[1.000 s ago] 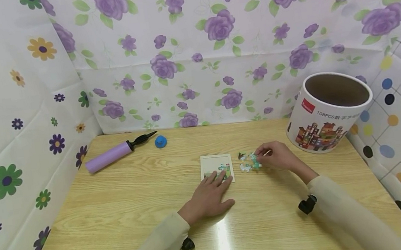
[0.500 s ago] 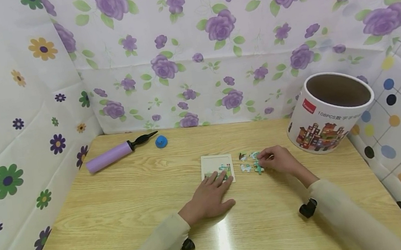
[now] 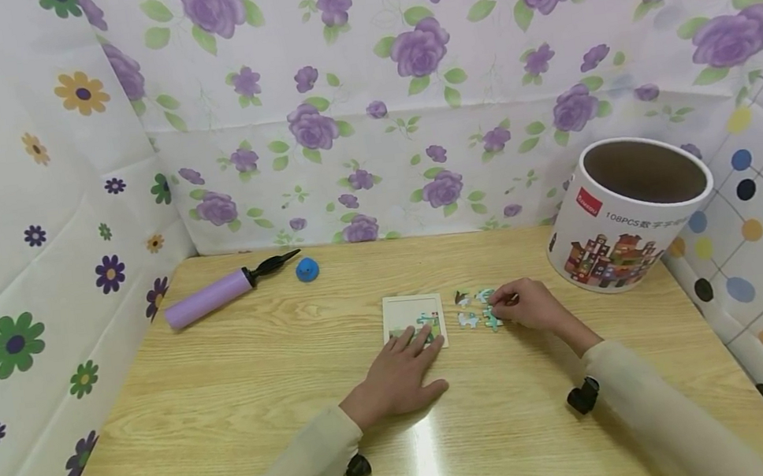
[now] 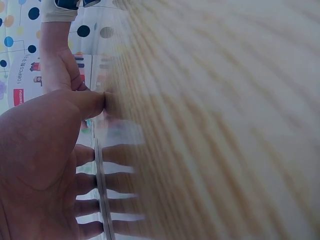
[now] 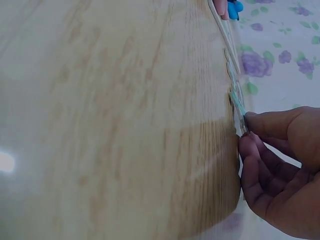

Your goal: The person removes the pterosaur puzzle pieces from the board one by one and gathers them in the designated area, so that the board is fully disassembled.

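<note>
My left hand lies with straight, spread fingers on the lower part of a square puzzle board. In the left wrist view its fingertips rest on the board's edge and the thumb touches the tabletop. Beside the board, on the right, several loose jigsaw pieces lie in a small cluster. At the cluster's right side, my right hand pinches the edge of a teal jigsaw piece between thumb and curled fingers. Some fitted pieces show in the board; the left fingers hide others.
A large white tub stands at the right rear. Toward the back left lie a purple hand pump and a small blue toy. Patterned cloth walls enclose the wooden table at the back and sides.
My right hand has shifted slightly down, and the teal piece under its fingertips has moved a little toward me and turned. My left hand and the board stay in place.
</note>
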The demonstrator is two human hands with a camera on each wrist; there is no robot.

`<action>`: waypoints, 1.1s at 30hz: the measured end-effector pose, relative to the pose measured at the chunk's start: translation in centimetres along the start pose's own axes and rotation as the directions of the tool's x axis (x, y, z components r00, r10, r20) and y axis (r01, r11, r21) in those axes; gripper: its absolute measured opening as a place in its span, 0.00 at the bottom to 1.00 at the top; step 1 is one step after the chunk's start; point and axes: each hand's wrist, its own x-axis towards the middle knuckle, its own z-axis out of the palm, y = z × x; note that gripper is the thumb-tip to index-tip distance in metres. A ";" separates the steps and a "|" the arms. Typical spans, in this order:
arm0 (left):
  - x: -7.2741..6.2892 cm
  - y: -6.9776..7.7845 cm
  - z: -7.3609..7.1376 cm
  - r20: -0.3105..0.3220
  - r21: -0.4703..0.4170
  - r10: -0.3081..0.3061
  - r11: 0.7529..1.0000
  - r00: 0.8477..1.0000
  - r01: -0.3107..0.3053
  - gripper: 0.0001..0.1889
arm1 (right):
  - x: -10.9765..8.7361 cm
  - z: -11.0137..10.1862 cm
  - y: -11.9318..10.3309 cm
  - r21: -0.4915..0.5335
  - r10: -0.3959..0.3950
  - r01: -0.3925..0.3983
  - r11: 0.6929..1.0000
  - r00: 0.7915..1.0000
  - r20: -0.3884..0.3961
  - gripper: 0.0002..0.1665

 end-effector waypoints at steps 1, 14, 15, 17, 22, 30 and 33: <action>0.0 0.0 0.0 -0.001 0.002 0.000 1.000 1.000 0.000 0.38 | 0.0 0.0 0.0 -0.004 0.002 -0.002 1.000 1.000 0.001 0.06; -0.1 0.1 -0.3 0.007 -0.005 -0.003 1.000 1.000 0.003 0.38 | 0.7 -0.4 -0.7 0.004 0.004 -0.004 1.000 1.000 0.005 0.06; -0.1 0.1 -0.3 0.006 -0.004 -0.003 1.000 1.000 0.003 0.38 | 0.9 -0.4 -0.9 -0.004 -0.007 0.007 1.000 1.000 -0.001 0.07; -0.1 0.1 -0.3 0.003 -0.003 -0.002 1.000 1.000 0.002 0.38 | 1.3 -0.4 -1.4 -0.020 -0.036 0.035 0.999 0.999 -0.008 0.08; -0.1 0.1 -0.3 -0.004 0.002 0.002 1.000 1.000 -0.002 0.38 | 2.2 -0.1 -2.9 -0.033 -0.093 0.093 0.995 0.996 0.002 0.08; 0.0 0.3 -0.4 -0.031 0.016 -0.006 1.000 1.000 0.006 0.38 | 3.7 1.6 -4.9 -0.007 -0.148 0.149 0.989 0.986 0.074 0.09; 0.0 0.5 -0.4 -0.033 0.029 -0.008 1.000 0.999 0.009 0.38 | 4.1 2.4 -5.5 -0.013 -0.150 0.152 0.988 0.984 0.098 0.10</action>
